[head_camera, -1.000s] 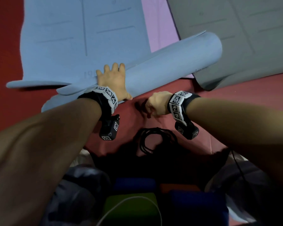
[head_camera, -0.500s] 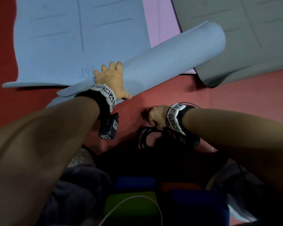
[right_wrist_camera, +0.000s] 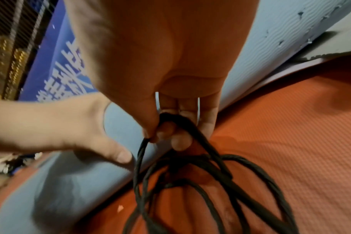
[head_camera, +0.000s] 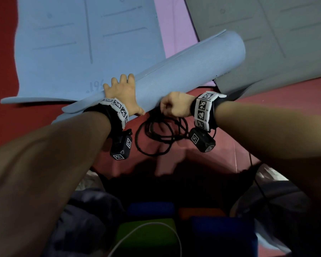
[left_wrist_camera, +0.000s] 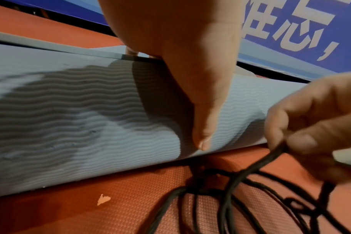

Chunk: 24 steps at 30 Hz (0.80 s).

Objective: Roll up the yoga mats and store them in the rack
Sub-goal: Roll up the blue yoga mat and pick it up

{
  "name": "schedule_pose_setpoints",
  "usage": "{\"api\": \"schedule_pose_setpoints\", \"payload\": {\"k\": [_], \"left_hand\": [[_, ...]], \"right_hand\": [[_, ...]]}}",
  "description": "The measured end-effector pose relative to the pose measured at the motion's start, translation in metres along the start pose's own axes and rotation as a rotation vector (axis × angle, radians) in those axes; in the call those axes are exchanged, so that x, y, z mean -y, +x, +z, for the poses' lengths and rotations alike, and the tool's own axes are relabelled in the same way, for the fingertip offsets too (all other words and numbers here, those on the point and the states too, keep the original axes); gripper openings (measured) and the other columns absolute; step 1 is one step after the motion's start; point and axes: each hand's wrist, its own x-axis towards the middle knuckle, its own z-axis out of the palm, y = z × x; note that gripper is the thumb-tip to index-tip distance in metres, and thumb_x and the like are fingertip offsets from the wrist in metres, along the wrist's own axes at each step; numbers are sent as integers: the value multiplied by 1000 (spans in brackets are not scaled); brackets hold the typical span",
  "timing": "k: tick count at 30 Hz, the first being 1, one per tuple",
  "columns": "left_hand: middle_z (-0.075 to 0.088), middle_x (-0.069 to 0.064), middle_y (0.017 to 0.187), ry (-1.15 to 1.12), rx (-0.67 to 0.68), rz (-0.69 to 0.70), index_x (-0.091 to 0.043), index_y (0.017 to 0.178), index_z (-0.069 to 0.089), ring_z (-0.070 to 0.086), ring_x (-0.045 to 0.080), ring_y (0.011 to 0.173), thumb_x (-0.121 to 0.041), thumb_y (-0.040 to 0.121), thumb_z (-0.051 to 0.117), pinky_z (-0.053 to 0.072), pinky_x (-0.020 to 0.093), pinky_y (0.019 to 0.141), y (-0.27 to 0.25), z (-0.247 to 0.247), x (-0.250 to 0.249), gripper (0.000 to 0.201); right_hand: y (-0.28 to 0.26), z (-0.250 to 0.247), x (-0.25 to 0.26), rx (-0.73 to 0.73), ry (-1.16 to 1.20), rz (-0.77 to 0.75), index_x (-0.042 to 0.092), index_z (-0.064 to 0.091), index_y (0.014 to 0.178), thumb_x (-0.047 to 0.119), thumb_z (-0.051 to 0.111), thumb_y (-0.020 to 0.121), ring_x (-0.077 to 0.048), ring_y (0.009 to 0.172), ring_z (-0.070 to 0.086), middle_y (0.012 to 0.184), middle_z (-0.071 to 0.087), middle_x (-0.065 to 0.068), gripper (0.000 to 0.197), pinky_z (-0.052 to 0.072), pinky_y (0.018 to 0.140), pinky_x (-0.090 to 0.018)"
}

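Rolled light-blue yoga mat [head_camera: 174, 71] lies diagonal on red floor [head_camera: 267, 108], near end toward person, far end over grey mat [head_camera: 267, 34] and purple mat [head_camera: 174, 25]. Loose flap of blue mat spreads flat behind roll.

Left hand [head_camera: 123, 93] on top of roll, fingers [head_camera: 123, 78] curved over crest, thumb [left_wrist_camera: 202, 134] pressed down near side.

Right hand [head_camera: 174, 106] just beside roll, fingers [right_wrist_camera: 176, 136] curled, pinching black cord [head_camera: 156, 138]; cord loops hang to floor below.

Wrist cameras under both wrists.
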Motion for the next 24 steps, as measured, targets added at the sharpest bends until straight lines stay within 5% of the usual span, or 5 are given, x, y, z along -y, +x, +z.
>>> {"api": "schedule_pose_setpoints", "payload": {"k": [5, 10, 19, 22, 24], "left_hand": [[48, 8, 125, 11, -4, 7, -14, 132, 35, 48, 35, 114, -68, 47, 85, 39, 53, 93, 0, -4, 0, 113], [48, 9, 125, 10, 0, -1, -14, 132, 34, 48, 35, 113, -68, 46, 86, 38, 54, 94, -2, -2, -3, 114], [48, 7, 126, 12, -27, -5, -15, 133, 36, 47, 34, 113, -68, 46, 86, 39, 53, 93, -6, -8, -5, 113], [48, 5, 125, 2, -21, -5, -17, 133, 37, 47, 33, 114, -69, 45, 85, 40, 51, 92, -5, -21, -3, 113], [49, 4, 124, 4, -20, 5, -18, 133, 37, 46, 32, 114, -69, 43, 85, 39, 50, 92, -4, -32, -3, 113]], "right_hand": [[-3, -25, 12, 85, 128, -9, 16, 73, 87, 7, 66, 84, 4, 46, 51, 64, 62, 8, 12, 40, 51, -14], [-15, -14, 15, 525, 30, 62, 7, 68, 89, 1, 59, 91, -13, 45, 51, 67, 65, -10, 11, 41, 40, -18], [-18, -41, 14, -75, 106, 29, 14, 71, 92, 12, 63, 86, -4, 55, 51, 65, 59, 10, 11, 44, 60, -19], [-22, -58, 21, -147, 149, -3, 18, 72, 98, 11, 67, 83, 8, 51, 50, 57, 57, 19, 17, 34, 53, -6], [-27, -72, 29, -123, 200, -35, 17, 73, 95, 10, 68, 84, 6, 46, 49, 51, 58, 22, 15, 38, 55, -10]]}}
